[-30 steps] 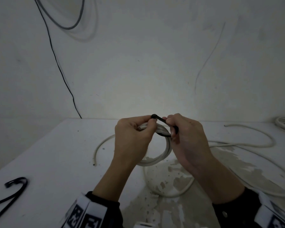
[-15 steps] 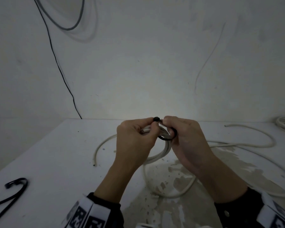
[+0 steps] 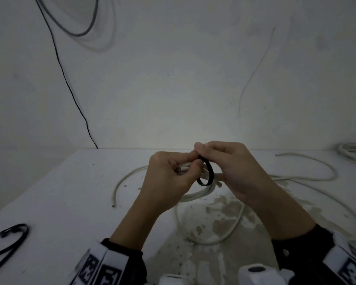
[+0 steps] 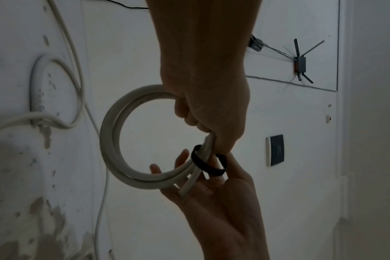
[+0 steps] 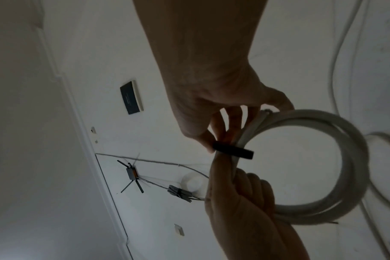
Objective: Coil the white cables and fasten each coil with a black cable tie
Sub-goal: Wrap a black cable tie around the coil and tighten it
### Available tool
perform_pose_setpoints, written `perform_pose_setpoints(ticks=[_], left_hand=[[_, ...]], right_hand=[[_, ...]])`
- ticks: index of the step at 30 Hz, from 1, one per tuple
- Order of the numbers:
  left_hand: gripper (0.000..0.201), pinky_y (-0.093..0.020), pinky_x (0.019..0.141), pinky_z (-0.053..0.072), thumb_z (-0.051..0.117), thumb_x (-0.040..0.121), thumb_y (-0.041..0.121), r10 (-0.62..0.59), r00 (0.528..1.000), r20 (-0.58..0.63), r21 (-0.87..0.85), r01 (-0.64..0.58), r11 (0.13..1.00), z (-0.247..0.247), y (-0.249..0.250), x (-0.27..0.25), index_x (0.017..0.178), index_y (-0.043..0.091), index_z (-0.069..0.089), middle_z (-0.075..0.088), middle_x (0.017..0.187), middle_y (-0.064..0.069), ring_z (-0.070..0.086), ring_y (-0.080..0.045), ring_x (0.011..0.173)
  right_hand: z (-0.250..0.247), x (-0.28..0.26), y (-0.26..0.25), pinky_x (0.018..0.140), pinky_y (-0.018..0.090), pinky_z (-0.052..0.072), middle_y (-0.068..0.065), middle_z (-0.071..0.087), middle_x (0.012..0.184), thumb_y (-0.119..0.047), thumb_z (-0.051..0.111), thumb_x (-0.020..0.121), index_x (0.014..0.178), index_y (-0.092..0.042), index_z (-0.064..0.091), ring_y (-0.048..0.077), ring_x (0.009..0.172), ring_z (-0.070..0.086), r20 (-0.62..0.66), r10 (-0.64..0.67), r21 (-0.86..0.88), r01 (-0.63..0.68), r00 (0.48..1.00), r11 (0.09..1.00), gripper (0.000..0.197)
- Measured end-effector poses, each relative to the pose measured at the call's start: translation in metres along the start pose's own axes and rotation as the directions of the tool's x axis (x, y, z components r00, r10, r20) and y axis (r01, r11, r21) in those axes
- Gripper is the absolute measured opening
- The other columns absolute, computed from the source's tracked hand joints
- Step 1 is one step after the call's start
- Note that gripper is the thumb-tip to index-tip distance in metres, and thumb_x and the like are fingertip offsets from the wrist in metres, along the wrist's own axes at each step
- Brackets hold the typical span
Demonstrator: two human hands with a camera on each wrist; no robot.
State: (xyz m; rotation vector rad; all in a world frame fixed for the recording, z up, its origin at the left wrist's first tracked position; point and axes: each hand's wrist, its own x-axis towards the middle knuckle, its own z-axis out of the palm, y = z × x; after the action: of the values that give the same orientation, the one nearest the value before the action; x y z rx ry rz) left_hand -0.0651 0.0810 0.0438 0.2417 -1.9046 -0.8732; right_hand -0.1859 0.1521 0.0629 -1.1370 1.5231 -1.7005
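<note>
A small white cable coil [image 3: 195, 195] hangs above the table, gripped at its top by my left hand [image 3: 173, 175]. The left wrist view shows the coil [image 4: 109, 140] as a round loop of several turns below my left hand [image 4: 207, 112]. A black cable tie [image 3: 207, 173] forms a loose loop round the coil's strands beside the left fingers. My right hand [image 3: 206, 153] pinches the tie's top with thumb and finger. In the right wrist view the black cable tie [image 5: 234, 150] crosses the coil [image 5: 350, 158], with my right hand [image 5: 211, 140] at its end.
A long loose white cable [image 3: 296, 178] snakes over the table [image 3: 49, 192] to the right and under my arms. Another white coil [image 3: 353, 151] lies at the far right edge. A spare black tie [image 3: 14, 237] lies front left. The wall stands right behind.
My right thumb has moved up and left over the tie's head, against the left fingertips. The black loop now hangs lower round the coil's strands. My left hand keeps its grip.
</note>
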Motion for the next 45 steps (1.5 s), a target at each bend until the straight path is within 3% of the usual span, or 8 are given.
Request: perform_pose_setpoints(ticks=[4, 10, 16, 23, 28, 32, 37, 45], left_hand=[[0.020, -0.055, 0.056, 0.052, 0.062, 0.079, 0.025, 0.001, 0.999, 0.044, -0.046, 0.001, 0.999, 0.000, 0.002, 0.000, 0.089, 0.040, 0.071, 0.074, 0.081, -0.002, 0.064, -0.043, 0.062], [0.021, -0.060, 0.062, 0.052, 0.057, 0.078, 0.036, -0.007, 0.992, 0.129, -0.098, 0.020, 0.995, 0.006, 0.007, 0.000, 0.079, 0.050, 0.071, 0.073, 0.082, -0.010, 0.063, -0.047, 0.066], [0.018, -0.007, 0.044, 0.028, 0.055, 0.088, 0.001, -0.057, 0.993, 0.107, -0.144, 0.072, 0.987, 0.002, 0.004, 0.001, 0.099, 0.008, 0.068, 0.047, 0.036, 0.019, 0.040, 0.002, 0.035], [0.023, -0.006, 0.042, 0.026, 0.052, 0.088, -0.006, -0.083, 0.980, 0.183, -0.137, 0.109, 0.984, -0.001, 0.010, 0.000, 0.095, 0.008, 0.069, 0.047, 0.036, 0.019, 0.034, 0.002, 0.033], [0.020, -0.005, 0.042, 0.027, 0.052, 0.089, -0.003, -0.102, 0.966, 0.238, -0.143, 0.138, 0.980, -0.001, 0.014, 0.000, 0.096, 0.003, 0.069, 0.048, 0.037, 0.017, 0.037, 0.001, 0.034], [0.020, -0.003, 0.042, 0.027, 0.051, 0.090, 0.001, -0.086, 0.981, 0.174, -0.132, 0.110, 0.985, -0.001, 0.014, 0.002, 0.102, 0.000, 0.067, 0.048, 0.036, 0.020, 0.039, 0.003, 0.033], [0.017, -0.042, 0.043, 0.039, 0.058, 0.086, 0.023, -0.028, 0.994, 0.108, -0.020, 0.030, 0.999, -0.003, 0.007, 0.003, 0.091, 0.033, 0.071, 0.070, 0.063, -0.012, 0.052, -0.037, 0.048], [0.021, -0.006, 0.040, 0.025, 0.056, 0.085, 0.016, 0.097, 0.953, 0.286, 0.201, -0.158, 0.967, -0.005, 0.014, 0.001, 0.097, 0.013, 0.074, 0.056, 0.049, 0.015, 0.040, -0.005, 0.034]], right_hand=[[-0.003, 0.001, -0.004, 0.097, 0.051, 0.047, 0.000, 0.068, 0.069, -0.011, 0.066, 0.081, 0.060, -0.008, 0.070, 0.019, 0.090, 0.063, -0.023, 0.063, 0.160, -0.059, 0.998, 0.985, 0.021], [-0.012, 0.009, -0.005, 0.072, 0.032, 0.054, 0.003, 0.065, 0.059, -0.002, 0.058, 0.087, 0.064, 0.000, 0.062, 0.018, 0.073, 0.063, -0.176, 0.058, 0.387, 0.015, 0.983, 0.922, 0.024], [-0.015, 0.009, -0.010, 0.051, 0.024, 0.055, 0.015, 0.055, 0.068, 0.004, 0.053, 0.089, 0.072, 0.007, 0.056, 0.014, 0.049, 0.064, -0.235, 0.074, 0.536, 0.066, 0.969, 0.841, 0.018], [-0.014, 0.014, -0.004, 0.047, 0.021, 0.053, 0.013, 0.054, 0.063, 0.007, 0.056, 0.086, 0.065, 0.004, 0.055, 0.010, 0.042, 0.060, -0.355, 0.099, 0.506, 0.101, 0.930, 0.857, 0.022], [-0.012, 0.013, -0.001, 0.051, 0.023, 0.055, 0.011, 0.056, 0.057, 0.003, 0.059, 0.087, 0.064, 0.003, 0.054, 0.011, 0.044, 0.062, -0.415, 0.066, 0.439, 0.136, 0.907, 0.888, 0.023], [-0.015, 0.008, -0.009, 0.058, 0.030, 0.056, 0.004, 0.060, 0.066, -0.028, 0.054, 0.093, 0.080, -0.004, 0.065, 0.016, 0.066, 0.067, -0.184, 0.054, 0.359, 0.016, 0.982, 0.933, 0.030], [-0.009, 0.001, -0.008, 0.069, 0.031, 0.054, -0.003, 0.068, 0.066, -0.025, 0.062, 0.087, 0.073, -0.014, 0.072, 0.014, 0.074, 0.067, 0.006, 0.017, 0.067, -0.017, 1.000, 0.998, 0.021], [-0.005, 0.003, -0.004, 0.079, 0.038, 0.053, 0.002, 0.068, 0.058, -0.003, 0.069, 0.079, 0.058, -0.009, 0.070, 0.021, 0.067, 0.061, -0.175, -0.022, 0.125, 0.044, 0.984, 0.991, 0.022]])
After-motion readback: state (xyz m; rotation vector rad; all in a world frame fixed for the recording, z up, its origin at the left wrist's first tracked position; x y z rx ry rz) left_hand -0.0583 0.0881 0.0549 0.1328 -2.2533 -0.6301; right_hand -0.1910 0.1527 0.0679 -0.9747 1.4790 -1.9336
